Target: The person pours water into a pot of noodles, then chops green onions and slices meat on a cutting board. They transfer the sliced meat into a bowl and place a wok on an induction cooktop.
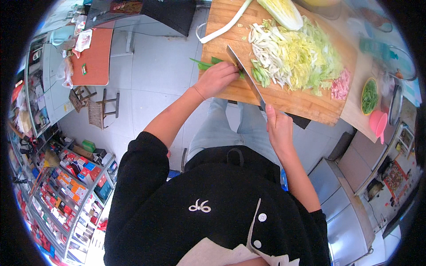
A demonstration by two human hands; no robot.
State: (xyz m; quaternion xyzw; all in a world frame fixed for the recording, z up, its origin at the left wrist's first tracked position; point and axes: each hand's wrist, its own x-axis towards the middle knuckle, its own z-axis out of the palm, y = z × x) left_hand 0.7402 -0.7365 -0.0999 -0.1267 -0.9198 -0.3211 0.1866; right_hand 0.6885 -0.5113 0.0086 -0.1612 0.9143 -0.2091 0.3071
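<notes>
My left hand (219, 79) presses green scallion leaves (208, 64) against the wooden cutting board (306, 108), its fingertips close to the blade. My right hand (279, 128) grips the handle of a kitchen knife (250, 79), whose blade slants across the board beside those fingertips. Just right of the blade lies a small heap of sliced scallion (261, 73). Beyond it spreads shredded napa cabbage (296, 60), white, yellow and pale green. A cut piece of napa cabbage (281, 13) rests at the far side, near a long white scallion stalk (228, 25). Chopped pink meat (340, 84) sits at the right.
Right of the board are a bowl of cut greens (369, 96), a pink plastic ladle or cup (378, 123) and a pot lid (395, 104). At left stand a red-topped table (96, 60), a folding stool (100, 109) and shelves of boxed goods (73, 186).
</notes>
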